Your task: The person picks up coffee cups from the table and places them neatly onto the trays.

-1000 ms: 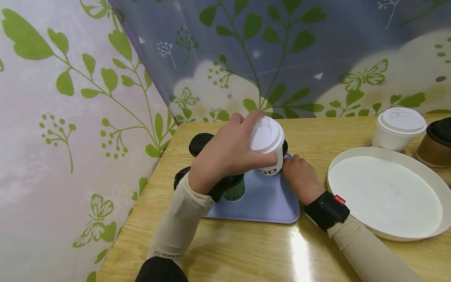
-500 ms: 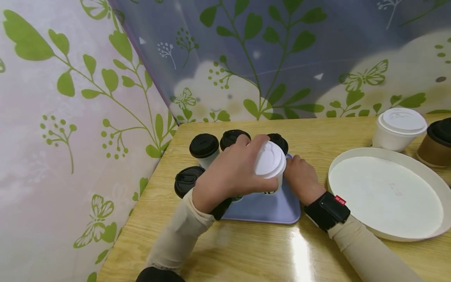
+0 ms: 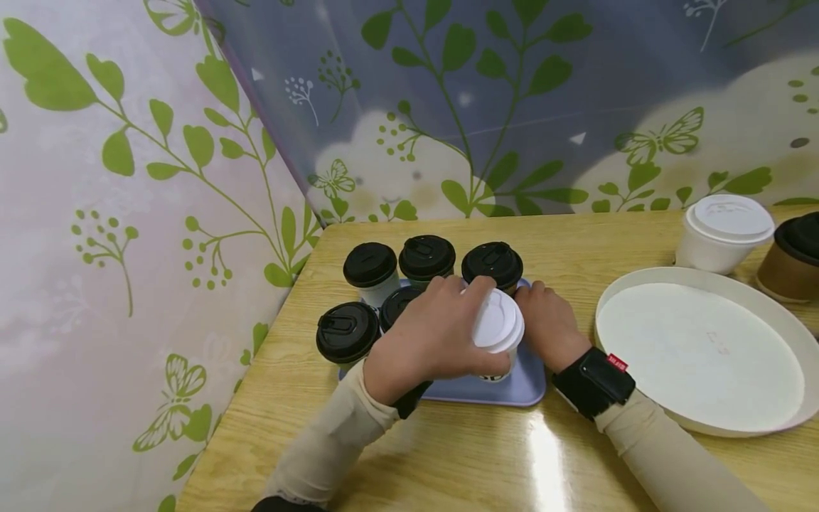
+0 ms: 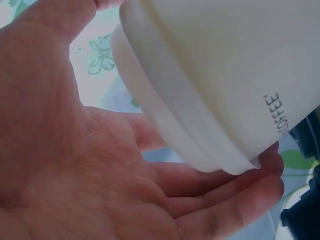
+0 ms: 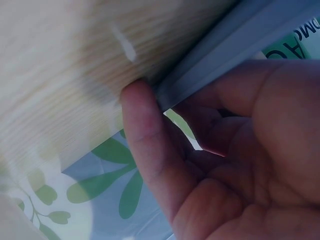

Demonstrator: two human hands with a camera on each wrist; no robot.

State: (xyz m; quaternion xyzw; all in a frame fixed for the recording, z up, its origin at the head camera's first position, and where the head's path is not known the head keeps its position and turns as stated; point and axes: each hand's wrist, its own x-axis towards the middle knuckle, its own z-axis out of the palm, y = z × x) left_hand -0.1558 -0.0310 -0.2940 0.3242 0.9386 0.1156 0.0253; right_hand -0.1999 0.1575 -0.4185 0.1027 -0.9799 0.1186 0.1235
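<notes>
My left hand (image 3: pixel 427 341) grips a white paper coffee cup (image 3: pixel 498 320) round its white lid, thumb on the near side and fingers on the far side. The cup is upright over the right front part of a lavender tray (image 3: pixel 473 392). Printed lettering shows on the cup wall (image 4: pixel 235 75) in the left wrist view. My right hand (image 3: pixel 545 320) pinches the tray's right edge, and the tray rim (image 5: pixel 220 62) lies between its fingers in the right wrist view. Several black-lidded cups (image 3: pixel 493 263) stand on the tray, one partly hidden behind my left hand.
To the right on the wooden table (image 3: pixel 448 462) lies a large round white tray (image 3: pixel 697 348). Behind it stand a white-lidded cup (image 3: pixel 723 238) and a brown cup with a black lid (image 3: pixel 793 263). A patterned wall (image 3: pixel 512 107) borders the table's back.
My left hand has brought the white cup down and toward me over the tray, uncovering the black-lidded cups behind. The right hand has stayed at the tray's edge.
</notes>
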